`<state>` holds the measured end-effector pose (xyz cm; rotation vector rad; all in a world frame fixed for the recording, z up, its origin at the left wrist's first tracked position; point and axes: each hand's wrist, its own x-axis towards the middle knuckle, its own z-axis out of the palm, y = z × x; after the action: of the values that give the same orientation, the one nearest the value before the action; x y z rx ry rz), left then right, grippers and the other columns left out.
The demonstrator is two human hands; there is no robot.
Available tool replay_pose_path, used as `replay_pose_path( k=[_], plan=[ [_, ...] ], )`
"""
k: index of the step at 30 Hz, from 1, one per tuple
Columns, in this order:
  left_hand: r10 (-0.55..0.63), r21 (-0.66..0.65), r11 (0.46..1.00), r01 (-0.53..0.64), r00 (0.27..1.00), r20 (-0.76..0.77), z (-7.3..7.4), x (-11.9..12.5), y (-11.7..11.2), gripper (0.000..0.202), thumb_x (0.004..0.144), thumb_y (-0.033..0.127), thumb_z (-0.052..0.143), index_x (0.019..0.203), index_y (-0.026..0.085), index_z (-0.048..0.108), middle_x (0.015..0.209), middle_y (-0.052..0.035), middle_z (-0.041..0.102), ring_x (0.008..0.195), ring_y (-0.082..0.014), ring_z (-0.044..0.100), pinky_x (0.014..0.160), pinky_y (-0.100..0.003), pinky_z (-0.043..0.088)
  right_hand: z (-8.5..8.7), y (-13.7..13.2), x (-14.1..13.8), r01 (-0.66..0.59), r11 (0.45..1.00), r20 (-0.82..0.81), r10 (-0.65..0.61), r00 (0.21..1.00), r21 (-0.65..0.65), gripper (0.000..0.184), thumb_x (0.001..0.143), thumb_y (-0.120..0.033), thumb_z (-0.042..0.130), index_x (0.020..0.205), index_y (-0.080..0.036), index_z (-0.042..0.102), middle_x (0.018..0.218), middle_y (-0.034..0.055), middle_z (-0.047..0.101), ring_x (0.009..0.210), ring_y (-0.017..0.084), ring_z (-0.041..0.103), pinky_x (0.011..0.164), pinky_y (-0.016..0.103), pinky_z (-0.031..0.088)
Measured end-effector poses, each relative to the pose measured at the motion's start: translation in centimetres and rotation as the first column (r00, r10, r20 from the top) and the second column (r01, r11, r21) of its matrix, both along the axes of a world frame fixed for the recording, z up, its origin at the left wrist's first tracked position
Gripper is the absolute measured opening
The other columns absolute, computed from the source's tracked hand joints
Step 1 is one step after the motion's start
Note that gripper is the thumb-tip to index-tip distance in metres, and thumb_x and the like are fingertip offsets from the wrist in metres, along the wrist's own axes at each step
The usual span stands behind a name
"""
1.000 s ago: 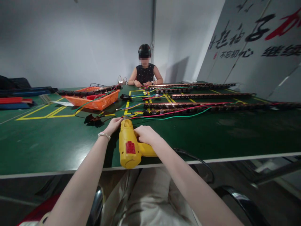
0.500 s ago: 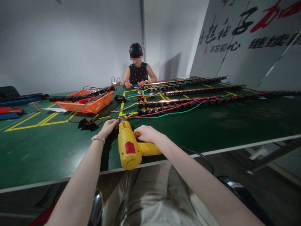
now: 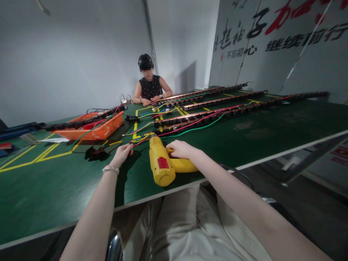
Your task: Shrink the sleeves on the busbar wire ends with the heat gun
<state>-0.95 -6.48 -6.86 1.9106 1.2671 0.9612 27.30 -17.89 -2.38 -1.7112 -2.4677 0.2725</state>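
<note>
A yellow heat gun (image 3: 161, 161) with a red label lies over the green table near its front edge, nozzle pointing away from me. My right hand (image 3: 182, 149) is closed at the gun, on the trigger side of its handle. To the left, my left hand (image 3: 123, 155) pinches the end of a red wire (image 3: 140, 142). That wire runs back past the nozzle to the long black cable harness (image 3: 190, 123). A green wire (image 3: 202, 128) loops beside it. Close to my left hand lies a black connector piece (image 3: 96, 153) with a yellow lead.
An orange basket (image 3: 108, 127) with a dark harness across it stands at the left. More long harnesses (image 3: 217, 102) stretch to the right. Across the green table (image 3: 244, 145), a co-worker (image 3: 150, 87) sits handling wires. A power cord (image 3: 239, 173) trails off the front edge.
The heat gun, in my right hand, has moved right, away from my left hand. My left hand keeps its pinch on the red wire. The camera view has turned slightly right.
</note>
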Motion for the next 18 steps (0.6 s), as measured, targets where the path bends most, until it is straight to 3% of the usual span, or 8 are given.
replay_pose_path(
  k=[4, 9, 18],
  plan=[
    [-0.01, 0.003, 1.0, 0.01, 1.0, 0.005, 0.0, 0.1, -0.1, 0.038, 0.074, 0.051, 0.048, 0.05, 0.021, 0.048, 0.048, 0.0001, 0.05, 0.051, -0.0132, 0.044, 0.058, -0.026, 0.038, 0.1, -0.1, 1.7, 0.034, 0.999, 0.007, -0.034, 0.999, -0.022, 0.027, 0.088, -0.04, 0.054, 0.1, -0.016, 0.06, 0.101, 0.0045, 0.063, 0.09, 0.017, 0.06, 0.079, 0.036, 0.049],
    [-0.004, 0.0, 1.0, 0.004, 1.0, 0.013, 0.2, 0.1, -0.2, 0.039, 0.075, 0.05, 0.049, 0.049, 0.021, 0.049, 0.049, 0.0, 0.05, 0.051, -0.013, 0.044, 0.057, -0.026, 0.038, 0.1, -0.5, 3.4, 0.089, 0.996, 0.014, -0.089, 0.996, -0.022, 0.029, 0.089, -0.04, 0.053, 0.104, -0.016, 0.059, 0.104, 0.0049, 0.062, 0.093, 0.017, 0.06, 0.082, 0.038, 0.05],
    [0.038, -0.017, 0.999, -0.037, 0.997, 0.066, 0.4, 0.0, -0.4, 0.038, 0.077, 0.049, 0.051, 0.051, 0.02, 0.051, 0.049, 0.0001, 0.05, 0.051, -0.0123, 0.044, 0.056, -0.025, 0.037, 0.5, -1.3, 3.2, 0.117, 0.992, 0.015, -0.118, 0.993, 0.046, 0.019, 0.084, -0.029, 0.052, 0.098, -0.021, 0.063, 0.1, 0.0058, 0.067, 0.095, 0.022, 0.062, 0.073, 0.03, 0.044]
  ],
)
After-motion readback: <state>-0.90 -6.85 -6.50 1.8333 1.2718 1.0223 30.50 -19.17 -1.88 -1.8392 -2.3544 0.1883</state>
